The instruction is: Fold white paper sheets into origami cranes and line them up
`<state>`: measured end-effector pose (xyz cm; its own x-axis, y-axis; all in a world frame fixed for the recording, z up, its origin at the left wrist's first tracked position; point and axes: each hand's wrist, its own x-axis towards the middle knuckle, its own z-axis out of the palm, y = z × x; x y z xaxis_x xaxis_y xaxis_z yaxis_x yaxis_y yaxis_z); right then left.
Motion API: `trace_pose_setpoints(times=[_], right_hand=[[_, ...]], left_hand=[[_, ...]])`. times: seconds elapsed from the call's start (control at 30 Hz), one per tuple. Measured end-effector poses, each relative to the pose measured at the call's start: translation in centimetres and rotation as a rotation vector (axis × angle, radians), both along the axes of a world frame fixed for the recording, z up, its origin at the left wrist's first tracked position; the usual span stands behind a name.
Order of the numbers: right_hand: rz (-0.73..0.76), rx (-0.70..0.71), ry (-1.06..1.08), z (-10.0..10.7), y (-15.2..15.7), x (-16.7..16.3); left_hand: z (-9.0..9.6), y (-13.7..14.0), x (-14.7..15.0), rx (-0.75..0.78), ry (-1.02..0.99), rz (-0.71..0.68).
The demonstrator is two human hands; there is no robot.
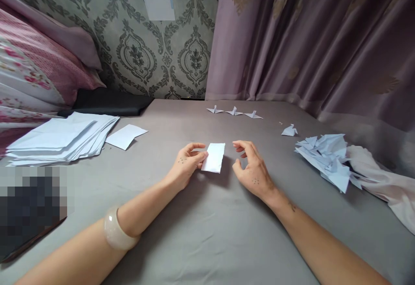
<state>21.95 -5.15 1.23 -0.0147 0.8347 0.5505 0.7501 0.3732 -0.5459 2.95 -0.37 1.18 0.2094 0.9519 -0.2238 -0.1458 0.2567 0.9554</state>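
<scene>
A small folded white paper (214,157) is held slightly above the grey cloth in the middle of the view. My left hand (189,162) pinches its left edge between thumb and fingers. To the right of the paper, apart from it, my right hand (251,164) hovers with curled fingers; a gap shows between thumb and fingertips, and nothing is in it. A pale bangle (118,231) circles my left wrist.
A stack of white paper (58,136) lies at left, with a loose sheet (126,136) beside it. Folded paper cranes (234,111) stand in a row at the back; a single crane (289,130) sits near a pile of folded paper (327,157) at right. A pixelated dark object (29,216) lies front left.
</scene>
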Motion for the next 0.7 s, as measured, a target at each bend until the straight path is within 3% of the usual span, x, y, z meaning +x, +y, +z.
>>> trace_pose_setpoints(times=[0.17, 0.27, 0.33, 0.43, 0.5, 0.7], right_hand=[[0.116, -0.051, -0.239, -0.5, -0.3, -0.4], [0.128, -0.101, -0.295, -1.1, -0.1, -0.5], [0.145, -0.131, -0.302, -1.3, -0.1, -0.5], [0.172, -0.166, -0.264, -1.2, -0.2, -0.5], [0.174, -0.188, -0.218, -1.2, -0.3, -0.4], [0.110, -0.281, -0.098, -1.3, 0.2, -0.5]], left_hand=[[-0.5, -0.5, 0.4, -0.003, 0.002, -0.058], [-0.7, -0.6, 0.4, 0.008, 0.112, -0.150], [-0.8, -0.7, 0.2, 0.131, 0.310, -0.207], [-0.8, -0.9, -0.1, 0.452, 0.664, -0.231], [-0.6, -0.9, -0.4, 0.566, 0.783, -0.252], [-0.5, -0.1, -0.8, 0.482, 0.778, -0.327]])
